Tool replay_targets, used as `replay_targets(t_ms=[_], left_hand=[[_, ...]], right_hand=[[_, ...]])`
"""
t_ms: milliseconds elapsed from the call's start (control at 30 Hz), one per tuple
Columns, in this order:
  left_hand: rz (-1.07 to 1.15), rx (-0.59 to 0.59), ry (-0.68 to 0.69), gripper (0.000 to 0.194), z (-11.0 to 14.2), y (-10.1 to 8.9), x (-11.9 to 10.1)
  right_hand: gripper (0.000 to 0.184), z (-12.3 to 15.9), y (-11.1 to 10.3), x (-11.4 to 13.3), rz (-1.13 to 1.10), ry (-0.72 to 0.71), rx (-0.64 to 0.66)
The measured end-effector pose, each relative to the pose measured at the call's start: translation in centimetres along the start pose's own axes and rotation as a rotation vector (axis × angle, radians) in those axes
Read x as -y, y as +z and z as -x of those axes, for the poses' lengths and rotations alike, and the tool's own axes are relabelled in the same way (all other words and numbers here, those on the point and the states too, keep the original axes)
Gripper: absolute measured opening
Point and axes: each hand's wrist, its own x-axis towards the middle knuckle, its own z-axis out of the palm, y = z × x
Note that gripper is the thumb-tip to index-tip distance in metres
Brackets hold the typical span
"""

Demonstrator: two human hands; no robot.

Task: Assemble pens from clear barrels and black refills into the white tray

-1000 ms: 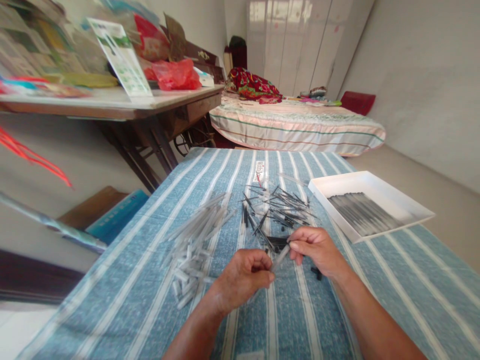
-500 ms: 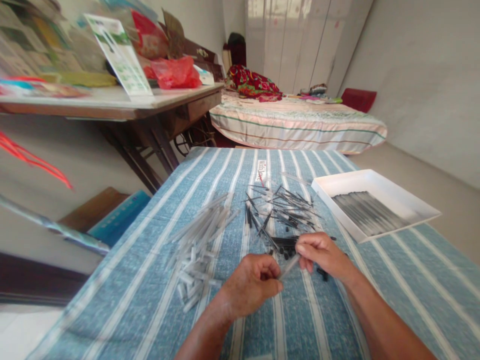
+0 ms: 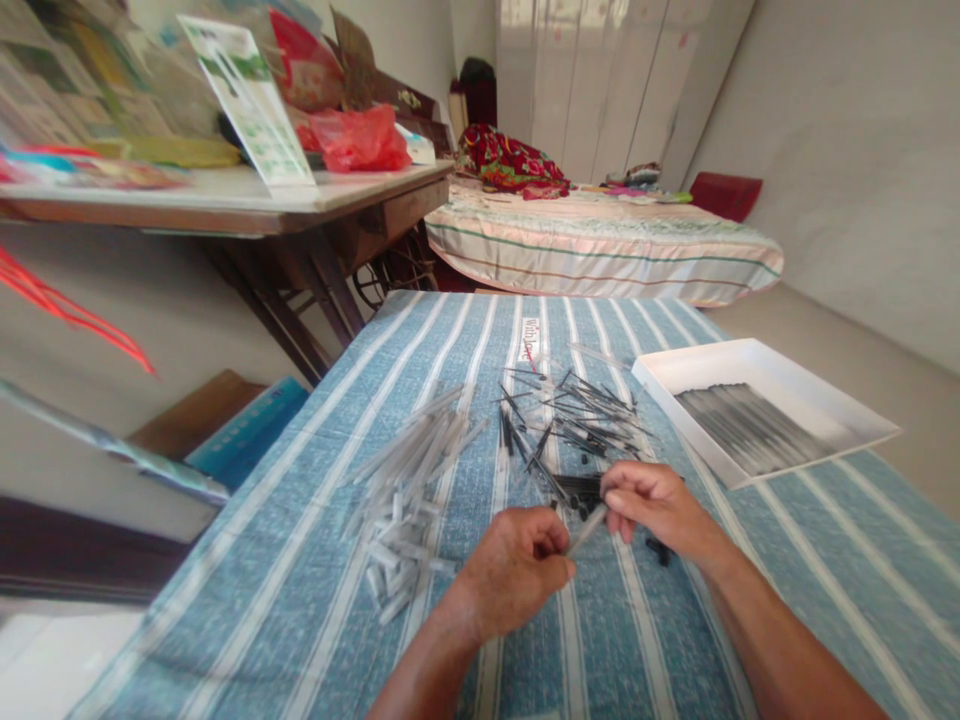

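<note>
Between my two hands is a translucent pen barrel point(image 3: 586, 530), held at a slant above the cloth. My left hand point(image 3: 514, 565) pinches its lower end between thumb and fingers. At the upper end, my right hand point(image 3: 649, 505) is closed around the tip; what its fingertips cover is hidden. Just behind the hands lie thin black pen refills point(image 3: 596, 405) and a cluster of small black parts point(image 3: 576, 488). To the left is a heap of clear barrels point(image 3: 420, 440), with short whitish pen caps point(image 3: 397, 555) in front of it. A few black pieces point(image 3: 658, 551) sit below my right wrist.
A shallow white box point(image 3: 840, 415) on the right holds a row of dark-cored pens point(image 3: 750, 430). Everything rests on a blue striped tablecloth point(image 3: 300, 560). Beyond are a cluttered side table point(image 3: 360, 200) at left and a bed point(image 3: 600, 240).
The whole view has shifted slightly, so things sit a little further right. Both hands keep their hold on the barrel, with hardly any movement between them.
</note>
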Motion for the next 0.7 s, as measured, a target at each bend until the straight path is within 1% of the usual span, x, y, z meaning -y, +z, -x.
replay_targets(t_ms=[67,167,200,267,367,400,500,533,633,700], left_hand=[[-0.022,-0.002,-0.002,0.005,-0.02,0.01,0.08],[-0.036,-0.007,-0.012,0.006,-0.08,0.11,0.18],[-0.036,-0.011,-0.009,0.006,-0.10,0.14,0.21],[-0.037,-0.022,0.003,0.006,-0.13,0.17,0.26],[-0.055,-0.014,0.009,0.006,-0.16,0.12,0.32],[-0.068,-0.010,0.012,0.006,-0.17,0.10,0.33],[-0.113,-0.021,0.025,0.005,-0.19,0.07,0.35],[-0.123,-0.029,0.028,0.005,-0.19,0.07,0.37],[-0.139,-0.038,0.035,0.006,-0.17,0.08,0.43],[-0.140,-0.027,0.040,0.006,-0.15,0.11,0.48]], right_hand=[[0.031,0.03,0.02,0.01,0.023,0.003,0.022],[0.045,-0.01,0.04,-0.24,0.061,0.030,0.005],[0.047,-0.03,0.02,-0.30,0.056,0.035,-0.006],[0.042,-0.07,-0.02,-0.33,0.025,0.028,-0.010],[0.033,-0.08,0.02,-0.25,0.013,0.016,0.019],[0.034,-0.08,0.06,-0.28,0.026,0.027,0.022],[0.046,-0.11,0.15,-0.47,0.044,0.072,0.005],[0.046,-0.11,0.15,-0.51,0.032,0.073,0.002],[0.035,-0.07,0.14,-0.40,-0.015,0.038,0.031],[0.032,-0.01,0.17,-0.27,0.006,0.042,0.045]])
